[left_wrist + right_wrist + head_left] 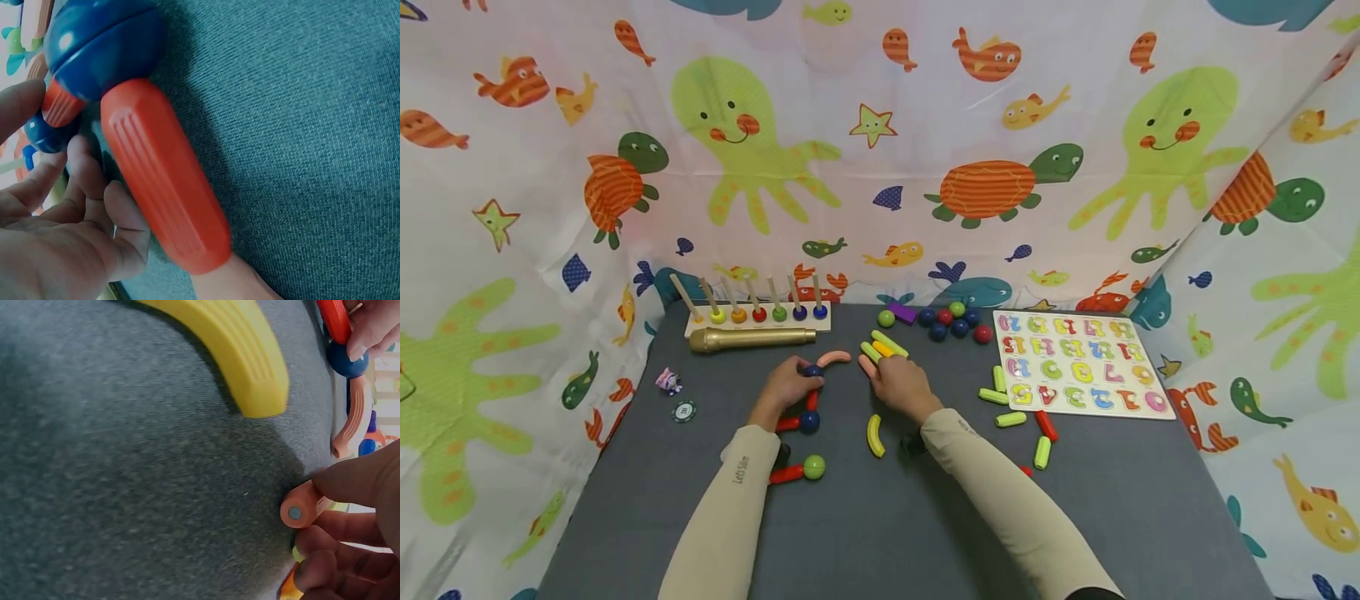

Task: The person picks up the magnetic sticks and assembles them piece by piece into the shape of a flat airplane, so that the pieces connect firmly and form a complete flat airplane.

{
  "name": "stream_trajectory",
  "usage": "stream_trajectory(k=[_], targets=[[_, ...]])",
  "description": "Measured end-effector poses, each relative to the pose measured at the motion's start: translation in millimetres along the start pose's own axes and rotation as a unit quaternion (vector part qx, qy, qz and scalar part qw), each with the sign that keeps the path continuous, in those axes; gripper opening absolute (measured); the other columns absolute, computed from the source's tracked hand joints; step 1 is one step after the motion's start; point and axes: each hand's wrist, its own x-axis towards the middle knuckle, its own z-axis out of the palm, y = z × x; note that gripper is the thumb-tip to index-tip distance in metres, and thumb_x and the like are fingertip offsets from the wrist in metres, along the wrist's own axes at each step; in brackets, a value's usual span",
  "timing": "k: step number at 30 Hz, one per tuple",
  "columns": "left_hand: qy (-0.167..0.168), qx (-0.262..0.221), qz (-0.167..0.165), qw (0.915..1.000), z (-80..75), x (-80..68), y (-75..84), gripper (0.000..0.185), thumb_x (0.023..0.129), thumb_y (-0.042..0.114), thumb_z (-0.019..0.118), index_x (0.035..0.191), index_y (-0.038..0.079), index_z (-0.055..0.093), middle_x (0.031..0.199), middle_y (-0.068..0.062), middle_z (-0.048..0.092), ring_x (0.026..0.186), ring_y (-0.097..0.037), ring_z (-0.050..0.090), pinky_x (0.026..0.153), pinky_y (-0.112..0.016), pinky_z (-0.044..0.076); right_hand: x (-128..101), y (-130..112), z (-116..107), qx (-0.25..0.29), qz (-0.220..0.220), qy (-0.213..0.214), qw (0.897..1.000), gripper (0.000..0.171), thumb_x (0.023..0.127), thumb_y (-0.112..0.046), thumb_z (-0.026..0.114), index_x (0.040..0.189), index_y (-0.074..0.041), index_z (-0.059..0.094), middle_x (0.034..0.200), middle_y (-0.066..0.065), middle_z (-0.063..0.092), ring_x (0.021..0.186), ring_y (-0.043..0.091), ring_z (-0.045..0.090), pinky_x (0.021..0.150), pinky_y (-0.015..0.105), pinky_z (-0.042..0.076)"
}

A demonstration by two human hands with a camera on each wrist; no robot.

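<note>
Rods (791,423) on grey mat (880,533) (fish-print curtains (880,150))

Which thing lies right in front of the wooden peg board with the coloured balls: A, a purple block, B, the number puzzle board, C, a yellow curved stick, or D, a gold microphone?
D: the gold microphone lies on its side along the near edge of the wooden peg board on the grey table, as the head view shows.

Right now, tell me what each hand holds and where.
Left hand grips the blue ball atop the red chain. Right hand pinches an orange rod near its end.
</note>
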Motion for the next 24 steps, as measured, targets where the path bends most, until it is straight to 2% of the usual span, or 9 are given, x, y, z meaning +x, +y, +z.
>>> stream_trajectory(k=[4, 10, 13, 16, 18, 21, 24], targets=[[0.006, 0.004, -0.002, 1.0, 3.5, 2.3, 0.2, 0.048, 0.105, 0.026, 0.071, 0.139, -0.002, 0.054, 0.13, -0.024, 0.062, 0.111, -0.038, 0.058, 0.098, -0.051, 0.049, -6.5, 3.3, 0.7, 0.005, 0.014, -0.009, 1.0, 0.033, 0.108, -0.026, 0.067, 0.079, -0.012, 0.065, 0.066, 0.004, 0.053, 0.057, 0.021, 0.056, 0.053, 0.034, 0.043], [0.001, 0.029, 0.008, 0.9995, 0.8, 3.5, 1.9, 0.052, 0.104, 0.026, 0.07, 0.144, -0.001, 0.05, 0.138, -0.028, 0.058, 0.116, -0.039, 0.057, 0.101, -0.053, 0.048, -19.3, 21.2, -0.9, 0.06, 0.014, -0.001, 0.998, 0.04, 0.107, -0.029, 0.07, 0.071, -0.012, 0.063, 0.06, 0.002, 0.045, 0.052, 0.019, 0.049, 0.049, 0.031, 0.035], [0.001, 0.05, 0.021, 0.9985, 0.1, 4.9, 3.3, 0.055, 0.104, 0.027, 0.07, 0.147, 0.0, 0.049, 0.143, -0.029, 0.054, 0.121, -0.041, 0.055, 0.105, -0.054, 0.046, -22.3, 35.3, -4.6, 0.089, 0.01, 0.003, 0.996, 0.039, 0.106, -0.029, 0.07, 0.073, -0.011, 0.062, 0.06, 0.0, 0.044, 0.053, 0.017, 0.047, 0.051, 0.03, 0.032], [-0.008, 0.062, 0.037, 0.9973, 0.6, 6.4, 6.4, 0.058, 0.105, 0.026, 0.067, 0.153, 0.001, 0.047, 0.151, -0.031, 0.048, 0.131, -0.044, 0.049, 0.11, -0.057, 0.042, -20.6, 50.5, -12.3, 0.103, 0.016, 0.027, 0.994, 0.032, 0.106, -0.026, 0.069, 0.078, -0.01, 0.064, 0.064, 0.001, 0.048, 0.056, 0.017, 0.048, 0.053, 0.031, 0.034], [-0.016, 0.071, 0.043, 0.9964, 1.6, 8.3, 8.7, 0.06, 0.106, 0.027, 0.065, 0.157, 0.002, 0.045, 0.156, -0.031, 0.043, 0.14, -0.048, 0.042, 0.113, -0.06, 0.039, -16.9, 60.2, -20.1, 0.095, 0.022, 0.058, 0.994, 0.025, 0.105, -0.022, 0.069, 0.084, -0.008, 0.066, 0.07, 0.003, 0.053, 0.06, 0.019, 0.052, 0.055, 0.033, 0.042], [-0.02, 0.081, 0.05, 0.9953, 2.8, 11.6, 11.8, 0.059, 0.108, 0.029, 0.061, 0.16, 0.005, 0.045, 0.162, -0.03, 0.039, 0.15, -0.054, 0.028, 0.117, -0.065, 0.03, -8.2, 73.1, -33.7, 0.077, 0.03, 0.101, 0.991, 0.013, 0.104, -0.016, 0.067, 0.099, -0.004, 0.07, 0.086, 0.01, 0.062, 0.073, 0.026, 0.06, 0.066, 0.041, 0.053], [-0.017, 0.087, 0.056, 0.9945, 4.2, 13.7, 14.4, 0.056, 0.111, 0.033, 0.057, 0.159, 0.006, 0.047, 0.163, -0.028, 0.04, 0.151, -0.059, 0.022, 0.118, -0.07, 0.025, 1.2, 84.0, -44.1, 0.057, 0.029, 0.12, 0.991, 0.021, 0.103, -0.012, 0.067, 0.119, 0.0, 0.072, 0.112, 0.019, 0.064, 0.092, 0.035, 0.064, 0.085, 0.05, 0.057]])
